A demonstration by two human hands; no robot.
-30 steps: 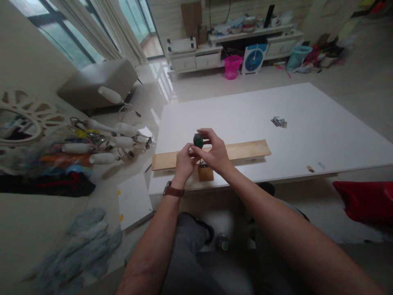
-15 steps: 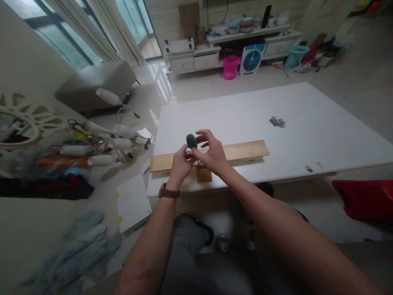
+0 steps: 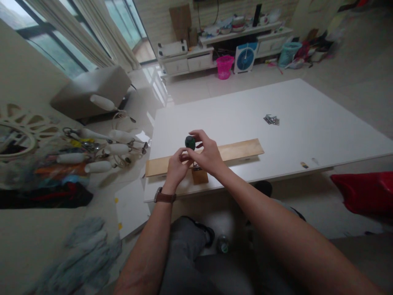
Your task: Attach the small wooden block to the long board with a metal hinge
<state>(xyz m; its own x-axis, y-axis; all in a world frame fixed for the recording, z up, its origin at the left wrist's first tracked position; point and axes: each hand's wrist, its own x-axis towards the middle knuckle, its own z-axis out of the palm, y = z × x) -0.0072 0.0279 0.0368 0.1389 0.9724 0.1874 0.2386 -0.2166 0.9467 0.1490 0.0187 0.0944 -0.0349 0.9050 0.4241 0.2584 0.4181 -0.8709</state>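
A screwdriver (image 3: 190,142) with a dark green and black handle stands upright over a long wooden board (image 3: 241,150). My right hand (image 3: 208,153) curls its fingers and thumb about the handle. Just below, my left hand (image 3: 177,167) closes its fingertips at the lower part of the screwdriver; the shaft and tip are hidden. A small metal piece (image 3: 197,167) shows under my right hand, beside a short wooden block (image 3: 200,177) that meets the near side of the board. The board lies across the left part of a white panel (image 3: 221,110).
A small pile of metal hinges or brackets (image 3: 272,119) lies on the panel's far right part. Small bits (image 3: 304,165) rest near its front edge. A smaller white board (image 3: 132,209), a lamp with several white shades (image 3: 101,102) and a red object (image 3: 365,192) stand around.
The whole view has shifted slightly. My right fingers have turned a little around the screwdriver handle, and the handle has tilted slightly. Both hands stay at the same spot on the board.
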